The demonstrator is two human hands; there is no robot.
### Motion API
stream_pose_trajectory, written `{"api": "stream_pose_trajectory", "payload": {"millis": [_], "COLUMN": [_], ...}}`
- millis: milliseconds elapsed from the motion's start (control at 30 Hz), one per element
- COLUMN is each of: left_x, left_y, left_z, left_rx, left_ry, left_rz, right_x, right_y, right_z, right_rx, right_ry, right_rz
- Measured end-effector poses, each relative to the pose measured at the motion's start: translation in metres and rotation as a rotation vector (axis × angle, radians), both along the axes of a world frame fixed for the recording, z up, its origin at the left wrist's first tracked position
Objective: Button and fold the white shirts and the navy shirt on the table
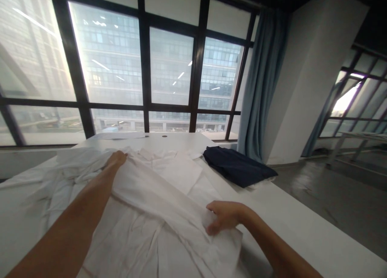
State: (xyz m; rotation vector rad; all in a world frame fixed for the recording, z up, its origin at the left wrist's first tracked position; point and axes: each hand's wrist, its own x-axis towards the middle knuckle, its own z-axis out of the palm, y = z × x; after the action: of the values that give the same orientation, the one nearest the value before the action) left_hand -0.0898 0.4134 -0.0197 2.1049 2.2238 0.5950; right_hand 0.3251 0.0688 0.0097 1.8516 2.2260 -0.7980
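Observation:
A white shirt (157, 193) lies spread and wrinkled across the near part of the table, with one long sleeve stretched diagonally over it. At the sleeve's upper end, on the left, my left hand (117, 158) is closed on the cloth, fingertips pinched together. Lower down to the right, my right hand (225, 216) is curled around the sleeve's other end, fabric between thumb and fingers; it is slightly blurred. More crumpled white cloth (75, 167) is heaped left of my left hand, partly behind my forearm.
A folded dark navy cloth (237, 165) lies on the white table (290, 217) beyond my right hand. White sheets (119, 135) rest at the far end. Large windows, a blue curtain (261, 80) and a pillar (305, 80) stand behind. Another table (359, 139) is at far right.

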Motion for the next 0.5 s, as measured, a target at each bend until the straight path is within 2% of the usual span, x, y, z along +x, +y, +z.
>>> {"api": "stream_pose_trajectory", "payload": {"millis": [67,133,233,300,400,500], "left_x": [0.009,0.02,0.037,0.042,0.038,0.023], "left_y": [-0.009,-0.022,-0.053,-0.08,-0.123,-0.156], "left_z": [0.001,0.003,0.006,0.004,-0.006,-0.02], "left_rx": [-0.03,0.006,0.06,-0.011,-0.118,-0.136], "left_ry": [-0.005,0.025,0.193,0.291,0.327,0.352], "left_rz": [0.057,0.062,-0.072,-0.201,-0.323,-0.357], "right_x": [0.004,0.006,0.0,-0.013,-0.041,-0.066], "right_y": [0.001,0.001,0.002,0.001,-0.003,-0.009], "right_z": [0.001,0.001,-0.002,-0.005,-0.011,-0.02], "right_rx": [0.017,0.056,0.213,0.403,0.624,0.637], "right_ry": [0.009,0.031,0.069,0.106,0.238,0.374], "right_rz": [-0.019,-0.053,-0.107,-0.096,0.065,0.351]}}
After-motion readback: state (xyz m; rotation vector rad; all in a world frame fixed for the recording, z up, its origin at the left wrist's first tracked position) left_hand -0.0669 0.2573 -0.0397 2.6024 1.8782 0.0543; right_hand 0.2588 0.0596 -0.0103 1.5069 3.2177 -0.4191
